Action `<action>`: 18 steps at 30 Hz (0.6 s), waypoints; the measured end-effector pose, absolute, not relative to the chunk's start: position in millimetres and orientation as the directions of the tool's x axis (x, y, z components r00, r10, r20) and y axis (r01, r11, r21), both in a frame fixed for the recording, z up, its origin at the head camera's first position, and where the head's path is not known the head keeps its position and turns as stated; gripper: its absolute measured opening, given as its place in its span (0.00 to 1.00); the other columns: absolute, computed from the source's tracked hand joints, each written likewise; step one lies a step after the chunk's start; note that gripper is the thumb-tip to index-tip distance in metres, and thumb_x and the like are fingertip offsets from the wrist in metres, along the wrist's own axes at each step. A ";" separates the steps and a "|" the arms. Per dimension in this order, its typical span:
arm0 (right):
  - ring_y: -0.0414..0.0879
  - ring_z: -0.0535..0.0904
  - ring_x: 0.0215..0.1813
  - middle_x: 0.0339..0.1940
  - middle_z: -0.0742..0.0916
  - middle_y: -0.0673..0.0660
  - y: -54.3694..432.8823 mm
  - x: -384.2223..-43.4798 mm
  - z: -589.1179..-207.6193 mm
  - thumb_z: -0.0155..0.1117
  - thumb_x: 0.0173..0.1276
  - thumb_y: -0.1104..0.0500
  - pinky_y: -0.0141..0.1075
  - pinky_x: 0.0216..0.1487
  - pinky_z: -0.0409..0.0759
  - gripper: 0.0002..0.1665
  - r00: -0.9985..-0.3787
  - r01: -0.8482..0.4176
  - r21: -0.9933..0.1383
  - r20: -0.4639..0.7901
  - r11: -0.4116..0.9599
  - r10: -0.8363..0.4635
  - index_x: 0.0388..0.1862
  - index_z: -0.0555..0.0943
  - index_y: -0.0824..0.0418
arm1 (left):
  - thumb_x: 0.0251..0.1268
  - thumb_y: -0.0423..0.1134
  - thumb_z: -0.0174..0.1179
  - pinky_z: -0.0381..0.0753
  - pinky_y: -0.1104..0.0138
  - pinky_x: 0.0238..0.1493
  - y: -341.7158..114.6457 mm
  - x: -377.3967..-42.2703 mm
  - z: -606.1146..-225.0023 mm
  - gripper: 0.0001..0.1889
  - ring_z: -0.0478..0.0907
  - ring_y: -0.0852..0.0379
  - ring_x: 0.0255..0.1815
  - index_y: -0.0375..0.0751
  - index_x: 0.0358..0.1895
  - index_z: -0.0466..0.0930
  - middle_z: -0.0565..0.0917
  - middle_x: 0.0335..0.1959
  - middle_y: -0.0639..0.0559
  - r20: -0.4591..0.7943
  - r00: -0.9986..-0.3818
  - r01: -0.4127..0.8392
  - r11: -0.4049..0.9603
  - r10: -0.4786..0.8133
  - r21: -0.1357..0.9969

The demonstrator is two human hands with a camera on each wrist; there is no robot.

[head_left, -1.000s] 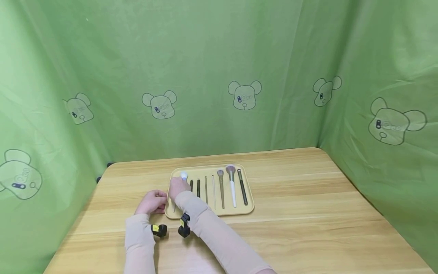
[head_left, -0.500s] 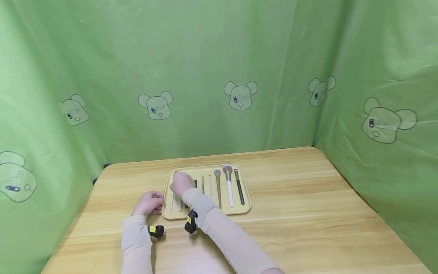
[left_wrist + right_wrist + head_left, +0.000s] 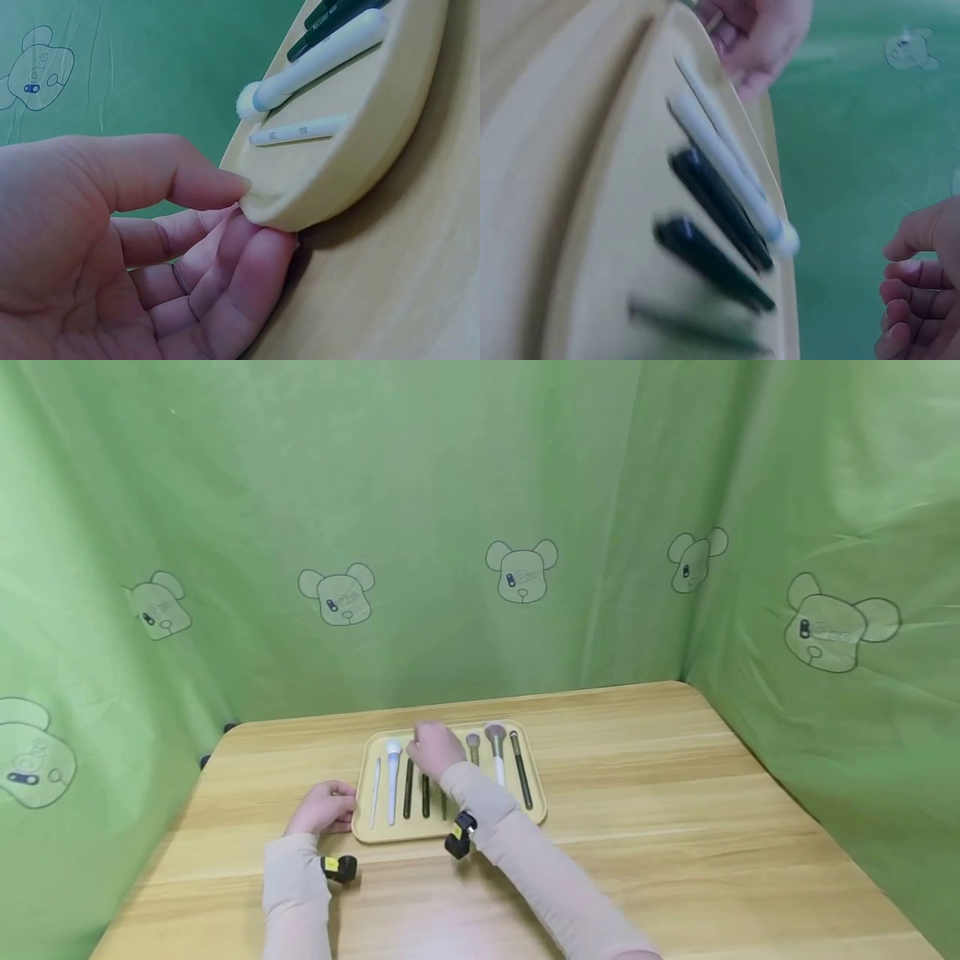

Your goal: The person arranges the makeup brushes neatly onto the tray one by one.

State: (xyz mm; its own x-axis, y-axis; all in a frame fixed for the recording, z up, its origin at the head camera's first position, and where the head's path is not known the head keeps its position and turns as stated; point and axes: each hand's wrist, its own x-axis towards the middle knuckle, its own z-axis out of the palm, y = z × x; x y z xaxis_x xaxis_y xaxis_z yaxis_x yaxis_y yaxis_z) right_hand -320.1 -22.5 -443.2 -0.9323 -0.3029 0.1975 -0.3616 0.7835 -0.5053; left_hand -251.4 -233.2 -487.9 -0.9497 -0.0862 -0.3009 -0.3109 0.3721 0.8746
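A cream tray (image 3: 397,838) lies on the table with several makeup brushes side by side in it. My left hand (image 3: 322,808) grips the tray's left edge; in the left wrist view the thumb presses the rim (image 3: 259,201) and the fingers curl beneath it. Over the tray's middle hovers my right hand (image 3: 438,750). Its fingers are loosely bent, with nothing held in the right wrist view. To its left lie a thin white stick (image 3: 375,793), a pale brush with white bristles (image 3: 392,785) and two dark-handled pieces (image 3: 408,789). It partly hides the middle ones.
Right of the hand lie a brown-bristled brush (image 3: 473,743), a big fluffy brush (image 3: 495,735) and a black-handled brush (image 3: 522,777). The wooden table (image 3: 675,827) is enclosed by green curtains (image 3: 420,643). A wrist camera (image 3: 460,835) sits on the right sleeve.
My right hand has moved rightward from the tray's left end to its middle, uncovering the white stick, pale brush and dark pieces. The left hand keeps its grip on the tray.
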 end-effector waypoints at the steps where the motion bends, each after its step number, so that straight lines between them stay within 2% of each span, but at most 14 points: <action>1: 0.42 0.74 0.27 0.30 0.82 0.52 -16.2 -321.9 -442.4 0.59 0.65 0.58 0.30 0.25 0.73 0.05 -0.933 -0.360 -0.503 0.204 0.786 -0.296 0.32 0.77 0.58 | 0.59 0.27 0.56 0.85 0.68 0.30 -233.5 -251.6 -488.0 0.18 0.75 0.58 0.26 0.24 0.53 0.70 0.76 0.27 0.48 -0.303 -0.949 -0.312 0.370 -0.085 0.875; 7: 0.43 0.77 0.28 0.34 0.86 0.54 23.0 -333.2 -437.4 0.59 0.66 0.57 0.36 0.31 0.78 0.06 -0.943 -0.326 -0.507 0.232 0.798 -0.238 0.39 0.78 0.58 | 0.59 0.28 0.55 0.85 0.67 0.30 -237.4 -251.8 -487.8 0.18 0.75 0.58 0.25 0.24 0.52 0.70 0.76 0.27 0.48 -0.306 -0.949 -0.312 0.372 -0.077 0.874; 18: 0.46 0.75 0.26 0.33 0.84 0.58 95.6 -345.1 -432.5 0.57 0.64 0.60 0.35 0.28 0.77 0.08 -0.938 -0.314 -0.503 0.298 0.806 -0.180 0.40 0.77 0.63 | 0.61 0.30 0.54 0.86 0.63 0.33 -247.7 -245.2 -475.9 0.19 0.78 0.55 0.29 0.26 0.54 0.69 0.79 0.31 0.45 -0.304 -0.949 -0.310 0.397 -0.078 0.864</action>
State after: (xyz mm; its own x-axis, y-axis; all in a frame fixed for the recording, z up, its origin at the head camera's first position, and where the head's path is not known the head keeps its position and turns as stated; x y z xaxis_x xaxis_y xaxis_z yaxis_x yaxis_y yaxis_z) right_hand -345.1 95.6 -432.5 -0.9377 -0.1795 0.2976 -0.3138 0.8056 -0.5026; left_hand -245.2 -247.7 -475.9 -0.9494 -0.0785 -0.3042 -0.3096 0.3973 0.8639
